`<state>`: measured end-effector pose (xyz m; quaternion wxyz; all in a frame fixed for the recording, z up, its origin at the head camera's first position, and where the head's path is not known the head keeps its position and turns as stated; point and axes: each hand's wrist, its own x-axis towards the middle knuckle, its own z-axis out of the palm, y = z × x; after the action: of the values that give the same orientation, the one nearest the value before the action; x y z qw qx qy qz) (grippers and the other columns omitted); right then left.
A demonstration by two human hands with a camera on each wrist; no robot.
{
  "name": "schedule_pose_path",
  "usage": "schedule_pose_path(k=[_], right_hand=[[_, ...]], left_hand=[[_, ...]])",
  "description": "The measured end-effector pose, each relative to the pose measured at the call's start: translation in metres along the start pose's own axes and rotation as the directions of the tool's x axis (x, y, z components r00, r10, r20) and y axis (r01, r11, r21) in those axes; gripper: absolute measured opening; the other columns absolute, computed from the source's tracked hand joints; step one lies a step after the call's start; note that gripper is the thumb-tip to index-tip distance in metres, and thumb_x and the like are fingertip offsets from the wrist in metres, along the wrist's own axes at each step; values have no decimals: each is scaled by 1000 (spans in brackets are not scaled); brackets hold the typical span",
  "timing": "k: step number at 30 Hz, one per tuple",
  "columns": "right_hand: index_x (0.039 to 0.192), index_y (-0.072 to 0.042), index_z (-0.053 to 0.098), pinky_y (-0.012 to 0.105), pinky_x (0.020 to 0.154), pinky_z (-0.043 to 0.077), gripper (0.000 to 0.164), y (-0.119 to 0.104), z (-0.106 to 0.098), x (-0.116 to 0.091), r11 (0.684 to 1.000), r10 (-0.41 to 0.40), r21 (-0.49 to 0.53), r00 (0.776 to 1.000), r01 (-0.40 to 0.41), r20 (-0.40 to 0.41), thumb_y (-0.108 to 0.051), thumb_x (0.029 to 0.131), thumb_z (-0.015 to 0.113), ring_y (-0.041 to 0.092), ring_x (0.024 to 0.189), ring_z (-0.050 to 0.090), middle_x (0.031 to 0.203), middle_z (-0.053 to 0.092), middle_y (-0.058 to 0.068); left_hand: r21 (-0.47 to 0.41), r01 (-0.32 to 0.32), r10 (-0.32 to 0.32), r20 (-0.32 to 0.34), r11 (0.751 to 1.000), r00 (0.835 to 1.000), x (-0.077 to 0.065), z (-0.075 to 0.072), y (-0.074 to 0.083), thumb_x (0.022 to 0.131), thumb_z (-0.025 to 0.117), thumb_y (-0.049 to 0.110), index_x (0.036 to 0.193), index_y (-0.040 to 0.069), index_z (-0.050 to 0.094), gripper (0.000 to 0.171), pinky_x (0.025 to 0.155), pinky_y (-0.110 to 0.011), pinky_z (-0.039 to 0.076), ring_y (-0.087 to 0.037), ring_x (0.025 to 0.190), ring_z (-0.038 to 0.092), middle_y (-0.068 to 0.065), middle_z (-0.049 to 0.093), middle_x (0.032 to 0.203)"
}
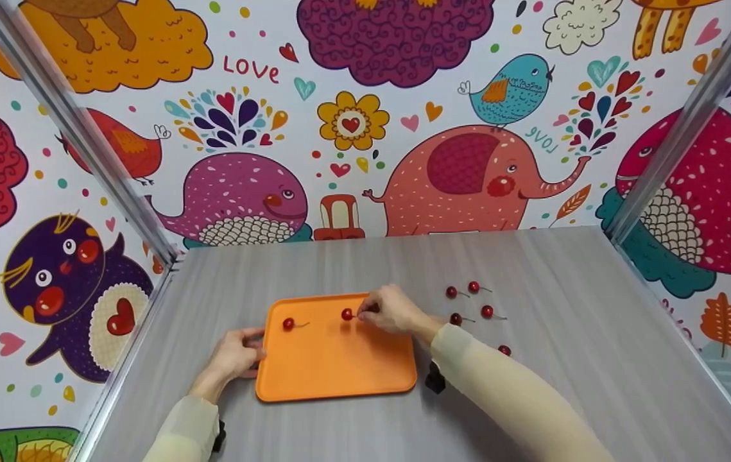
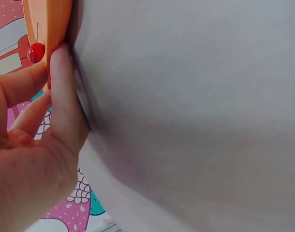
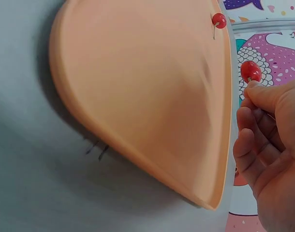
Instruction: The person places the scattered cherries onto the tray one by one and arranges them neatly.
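An orange tray [image 1: 333,359] lies on the table, and my left hand [image 1: 235,354] grips its left edge. In the left wrist view the fingers [image 2: 63,92] meet the tray's rim [image 2: 60,24]. Over the tray's far part, my right hand [image 1: 394,311] pinches a red cherry [image 1: 347,314] by its stem. The right wrist view shows that cherry [image 3: 250,71] held up beyond the fingertips, above the tray surface. Another cherry [image 1: 289,324] with its stem pointing right rests in the tray's far left part.
Several more cherries lie on the grey table [image 1: 551,308] right of the tray, among them one [image 1: 473,287] at the back and one [image 1: 504,350] beside the right sleeve [image 1: 500,378]. Patterned walls [image 1: 352,77] with metal corner posts [image 1: 667,138] enclose the table's back and sides.
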<state>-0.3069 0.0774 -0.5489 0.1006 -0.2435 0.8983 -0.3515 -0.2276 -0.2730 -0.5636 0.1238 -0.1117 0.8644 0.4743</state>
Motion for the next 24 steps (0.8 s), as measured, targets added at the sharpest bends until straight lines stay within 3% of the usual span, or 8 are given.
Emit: schedule_pose_path(k=[12, 24], right_hand=[[109, -16, 91, 38, 96, 65, 15, -11, 16, 13, 996, -19, -93, 1000, 19, -3, -23, 106, 79, 15, 97, 71, 109, 87, 1], [114, -15, 90, 41, 101, 66, 17, -23, 25, 22, 997, 20, -69, 999, -17, 42, -22, 108, 77, 16, 97, 69, 114, 87, 4]], left_hand=[[-21, 3, -3, 0, 1000, 1000, 2, 1, -2, 99, 69, -4, 159, -2, 60, 61, 72, -40, 69, -20, 85, 75, -13, 70, 108], [-27, -6, 6, 4, 1000, 1000, 0, 0, -2, 97, 69, -5, 159, -3, 60, 62, 73, -41, 70, -19, 84, 74, -14, 69, 107]])
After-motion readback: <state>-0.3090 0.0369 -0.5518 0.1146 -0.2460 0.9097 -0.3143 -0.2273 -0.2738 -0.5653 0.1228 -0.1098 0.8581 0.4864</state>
